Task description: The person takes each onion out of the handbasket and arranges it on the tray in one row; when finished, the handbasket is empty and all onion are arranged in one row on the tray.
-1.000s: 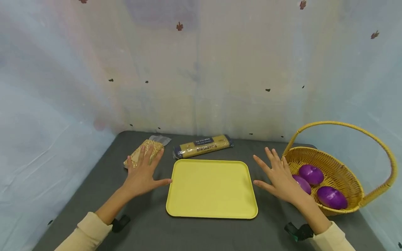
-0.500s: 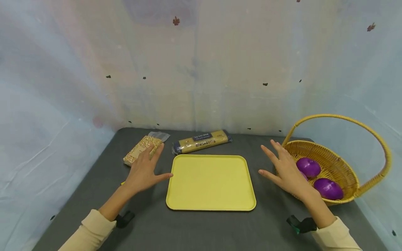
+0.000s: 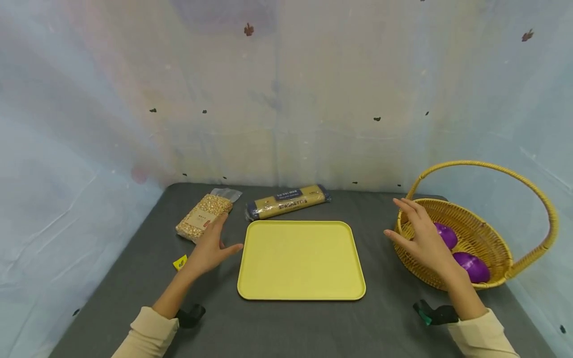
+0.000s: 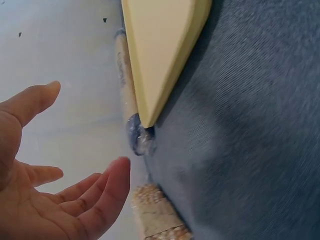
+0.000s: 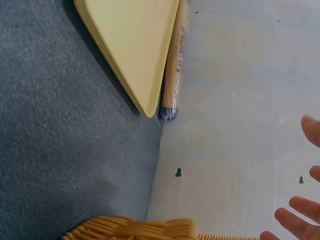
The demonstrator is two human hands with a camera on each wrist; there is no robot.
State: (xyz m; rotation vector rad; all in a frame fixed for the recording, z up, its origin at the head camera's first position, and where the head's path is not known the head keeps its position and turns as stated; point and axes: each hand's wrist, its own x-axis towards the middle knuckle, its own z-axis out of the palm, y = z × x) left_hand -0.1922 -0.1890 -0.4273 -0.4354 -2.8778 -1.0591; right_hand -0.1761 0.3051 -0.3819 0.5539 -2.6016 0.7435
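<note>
A yellow rectangular tray (image 3: pixel 301 261) lies mid-table in the head view, bare on top. My left hand (image 3: pixel 209 252) hovers off its left edge with the thumb toward the tray, holding nothing. Beyond that hand's fingertips lies a clear bag of corn kernels (image 3: pixel 197 226) with a pale label. My right hand (image 3: pixel 425 243) is held up with fingers spread loosely, overlapping the near-left rim of a wicker basket (image 3: pixel 497 248) in this view. Purple egg-shaped objects (image 3: pixel 471 267) sit in the basket, partly hidden by that hand. Both wrist views show empty palms.
A spaghetti packet (image 3: pixel 288 201) lies behind the tray. A small yellow packet-like piece (image 3: pixel 180 262) shows beside the left forearm. The basket's tall arched handle (image 3: pixel 528 186) rises at the right. A pale curtain (image 3: pixel 313 99) hangs along the table's back edge.
My right hand has moved right, nearer the basket. My left hand has drawn back a little and turned, leaving the corn bag and the small yellow piece more exposed. The view has shifted slightly.
</note>
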